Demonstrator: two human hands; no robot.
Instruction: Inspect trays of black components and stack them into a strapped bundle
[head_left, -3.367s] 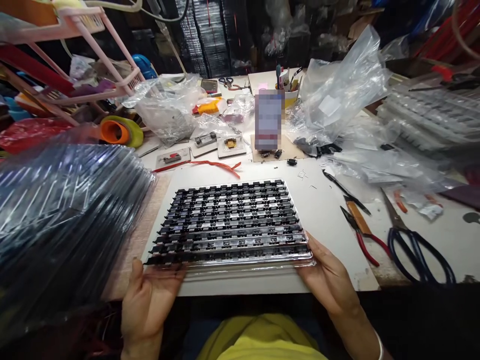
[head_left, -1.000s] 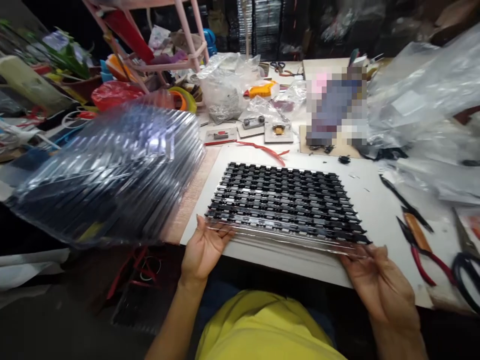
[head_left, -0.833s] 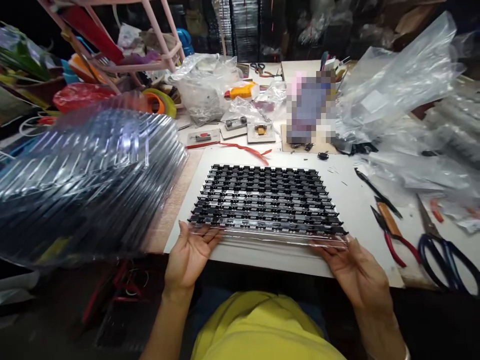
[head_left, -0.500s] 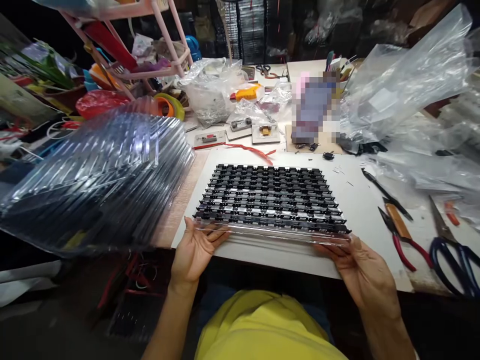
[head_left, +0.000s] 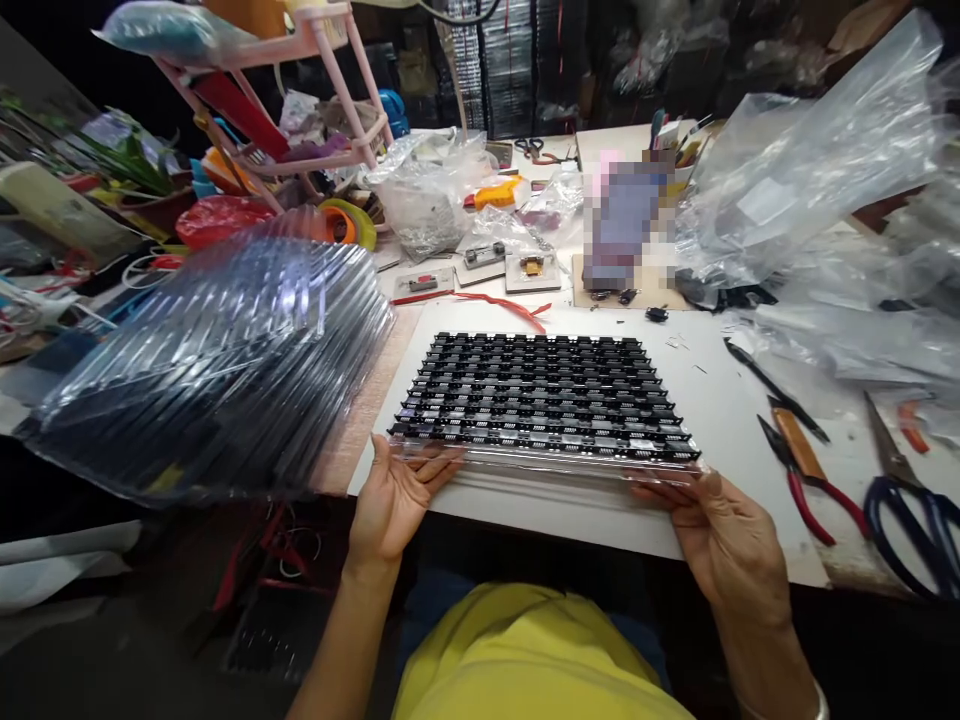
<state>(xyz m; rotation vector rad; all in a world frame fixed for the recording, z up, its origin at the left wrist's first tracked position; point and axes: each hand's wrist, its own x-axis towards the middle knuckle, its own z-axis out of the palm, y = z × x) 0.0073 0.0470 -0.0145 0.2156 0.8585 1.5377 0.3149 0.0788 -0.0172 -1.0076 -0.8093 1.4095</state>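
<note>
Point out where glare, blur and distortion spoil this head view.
Head view: glare streaks the stack of clear trays; the pixelated block hides what stands there; edges bow, wide-angle; the tray of black parts and both hands, left hand, right hand, are sharp.

Bare white board (head_left: 720,400) right of tray (head_left: 544,400) — pliers (head_left: 799,475) beyond.

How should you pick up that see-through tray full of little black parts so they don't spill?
Probably by the clear tray's two near corners, coming from the body side. It is wide, flat and thin, so the left hand and right hand spread apart, fingers underneath, should keep it level with the black parts.
</note>
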